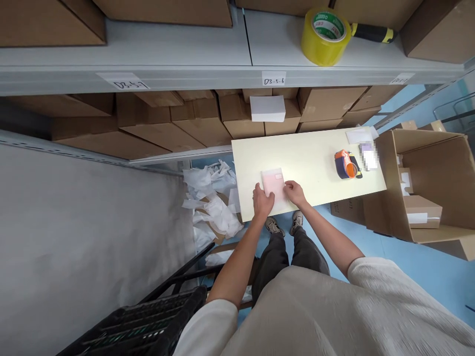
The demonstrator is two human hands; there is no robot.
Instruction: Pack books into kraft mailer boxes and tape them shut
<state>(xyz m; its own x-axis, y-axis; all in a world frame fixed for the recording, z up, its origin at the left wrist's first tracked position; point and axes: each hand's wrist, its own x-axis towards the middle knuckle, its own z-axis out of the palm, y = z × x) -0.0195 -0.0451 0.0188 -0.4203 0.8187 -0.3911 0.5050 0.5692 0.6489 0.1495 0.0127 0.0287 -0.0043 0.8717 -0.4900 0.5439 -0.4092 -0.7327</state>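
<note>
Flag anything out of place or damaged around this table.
Crumpled white sheets lie in a loose heap left of the table, looking untidy next to the shelved boxes. I see nothing spilled or clearly damaged.

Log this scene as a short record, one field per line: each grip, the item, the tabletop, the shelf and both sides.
item: flat pink packet, lying on the table
left grip: at the packet's left and lower edges
right grip: fingertips at its right edge
tabletop, right part: orange and dark blue roll
upper shelf: yellow tape roll, yellow-and-black handle
left side: crumpled white wrapping below table level
right side: open carton holding a smaller box
</note>
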